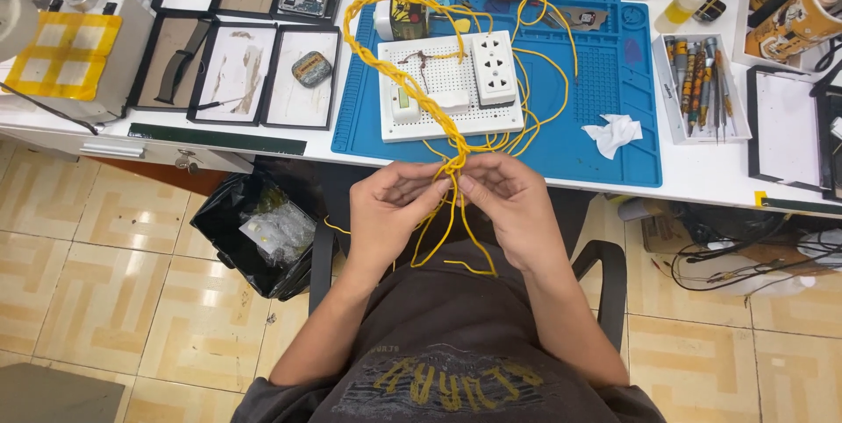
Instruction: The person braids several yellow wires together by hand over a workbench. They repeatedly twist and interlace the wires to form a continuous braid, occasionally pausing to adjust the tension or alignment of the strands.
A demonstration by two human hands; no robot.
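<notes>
White surface [702, 173] crowded with tools carries a blue mat [605, 81], where a white perforated board [438, 81] and a white socket block [493, 68] sit. Seated at its edge, a person pinches yellow wires [456, 164] between both hands: the left hand [390, 212] and right hand [513, 208] are closed on the strands just below the braided length, which runs up across the board. Loose wire ends hang between the wrists, partly hidden behind the fingers. A crumpled tissue [614, 133] lies nearby.
</notes>
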